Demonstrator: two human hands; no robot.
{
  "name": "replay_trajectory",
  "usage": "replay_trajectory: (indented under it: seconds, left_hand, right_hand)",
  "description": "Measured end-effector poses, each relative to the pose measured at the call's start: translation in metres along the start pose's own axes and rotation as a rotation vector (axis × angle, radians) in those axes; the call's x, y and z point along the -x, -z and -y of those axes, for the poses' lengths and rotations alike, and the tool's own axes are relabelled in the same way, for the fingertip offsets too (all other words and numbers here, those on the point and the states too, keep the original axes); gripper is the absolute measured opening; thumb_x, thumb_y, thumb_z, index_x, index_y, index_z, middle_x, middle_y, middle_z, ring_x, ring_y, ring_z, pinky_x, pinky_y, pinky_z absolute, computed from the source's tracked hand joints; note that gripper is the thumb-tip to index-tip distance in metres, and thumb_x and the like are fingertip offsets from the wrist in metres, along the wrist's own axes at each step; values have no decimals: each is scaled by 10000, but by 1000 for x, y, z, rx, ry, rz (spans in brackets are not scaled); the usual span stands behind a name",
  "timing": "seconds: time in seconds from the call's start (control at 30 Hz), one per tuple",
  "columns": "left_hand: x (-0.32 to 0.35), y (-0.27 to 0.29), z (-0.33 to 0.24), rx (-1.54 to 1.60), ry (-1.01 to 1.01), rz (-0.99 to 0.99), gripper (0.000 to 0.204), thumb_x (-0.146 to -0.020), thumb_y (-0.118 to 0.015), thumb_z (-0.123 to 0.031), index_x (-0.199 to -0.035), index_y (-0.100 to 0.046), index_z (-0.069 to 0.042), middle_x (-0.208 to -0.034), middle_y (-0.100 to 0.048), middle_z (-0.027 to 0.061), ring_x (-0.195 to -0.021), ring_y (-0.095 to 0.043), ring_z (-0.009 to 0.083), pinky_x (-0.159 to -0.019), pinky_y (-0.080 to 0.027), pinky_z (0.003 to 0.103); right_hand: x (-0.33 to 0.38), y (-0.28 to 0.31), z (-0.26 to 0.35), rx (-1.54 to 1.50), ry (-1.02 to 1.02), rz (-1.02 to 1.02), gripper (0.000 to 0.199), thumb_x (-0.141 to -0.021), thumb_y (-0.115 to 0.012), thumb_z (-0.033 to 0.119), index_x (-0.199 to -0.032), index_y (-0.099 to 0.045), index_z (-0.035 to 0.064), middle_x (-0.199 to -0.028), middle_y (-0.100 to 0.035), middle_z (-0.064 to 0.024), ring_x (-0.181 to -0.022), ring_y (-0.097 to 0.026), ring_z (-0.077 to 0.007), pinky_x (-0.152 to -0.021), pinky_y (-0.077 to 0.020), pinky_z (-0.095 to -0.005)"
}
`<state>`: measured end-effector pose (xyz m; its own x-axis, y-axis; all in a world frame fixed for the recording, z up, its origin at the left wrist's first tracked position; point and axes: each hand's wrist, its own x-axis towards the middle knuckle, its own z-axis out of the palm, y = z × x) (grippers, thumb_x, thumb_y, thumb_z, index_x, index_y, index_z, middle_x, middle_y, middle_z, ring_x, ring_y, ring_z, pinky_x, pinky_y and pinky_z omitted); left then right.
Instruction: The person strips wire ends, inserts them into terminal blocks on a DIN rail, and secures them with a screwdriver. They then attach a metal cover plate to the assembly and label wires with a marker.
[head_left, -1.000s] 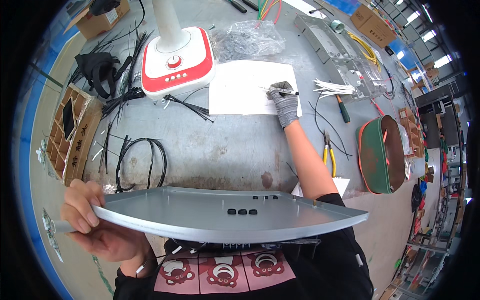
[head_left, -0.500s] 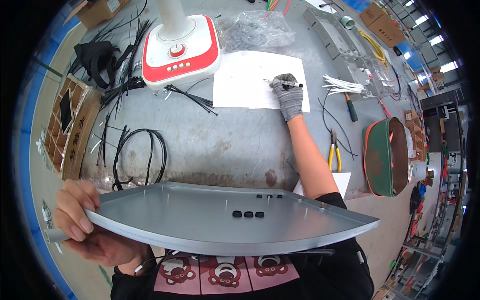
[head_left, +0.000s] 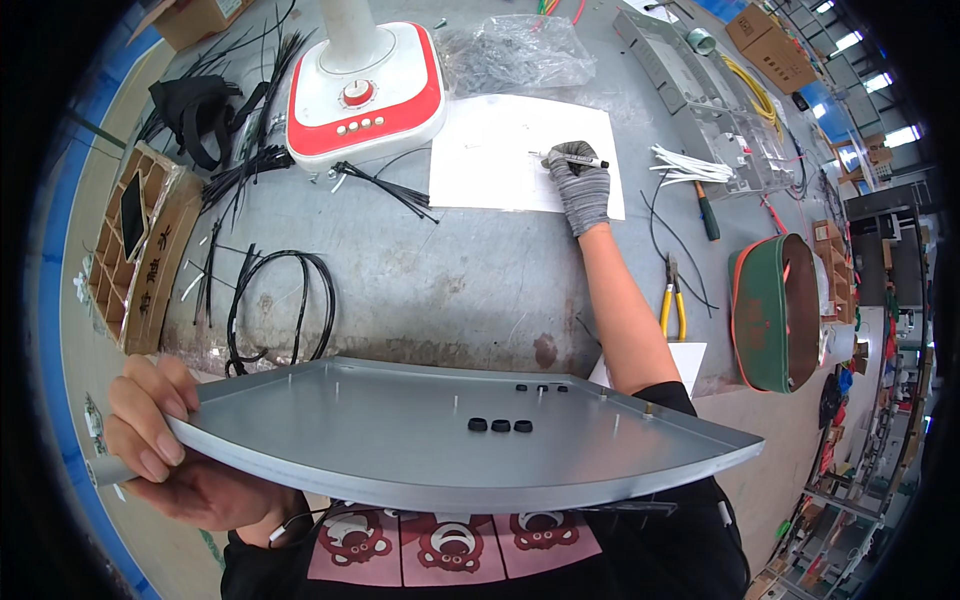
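Note:
A large grey metal panel [head_left: 400, 420] with a raised rim lies tilted in front of my body. Thin upright studs and several black rubber grommets [head_left: 501, 425] show on its inner face. My left hand [head_left: 165, 440], bare, clasps the panel's left corner, fingers above and thumb side below. A short grey cylinder [head_left: 105, 470] sticks out beside that hand; whether I hold it cannot be made out. On the bench, my right hand [head_left: 580, 185], in a grey striped glove, grips a white-barrelled marker pen [head_left: 588, 160] over a white sheet of paper [head_left: 490, 160].
Left of the paper stands a white-and-red fan base [head_left: 365, 100], with black cable ties [head_left: 390, 193] before it. Coiled black cable [head_left: 285, 305] lies nearer. Yellow-handled pliers [head_left: 673, 300], a screwdriver [head_left: 706, 212] and a green bin [head_left: 765, 315] are at right, a compartment box [head_left: 145, 250] at left.
The whole view has shifted slightly. The marker pen in my right hand has tilted a little over the paper. My left hand keeps its grip on the panel.

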<state>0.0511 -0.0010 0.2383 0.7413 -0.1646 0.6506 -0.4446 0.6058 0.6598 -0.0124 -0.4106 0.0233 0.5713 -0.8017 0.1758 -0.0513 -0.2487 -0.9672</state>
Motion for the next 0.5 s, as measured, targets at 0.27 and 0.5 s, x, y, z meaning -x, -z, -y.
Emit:
replay_trajectory:
  seconds: [0.27,0.5]
  left_hand:
    - [0,-1,0,-13,-9,24,217,-966,-432,-290,-801,-388,-156,-809,-388,-21,-784,-318,142,-725,-276,298]
    - [-1,-1,1,19,0,25,216,-966,-438,-287,-802,-387,-156,-810,-388,-21,-787,-319,139,-723,-275,294]
  right_hand:
    - [0,1,-3,65,14,6,69,-840,-683,56,-866,-633,17,-770,-670,-45,-699,-621,-103,-684,-527,-250]
    - [-3,3,-10,95,35,-23,68,-833,-681,51,-853,-628,13,-765,-669,-41,-689,-618,-103,-680,-525,-249]
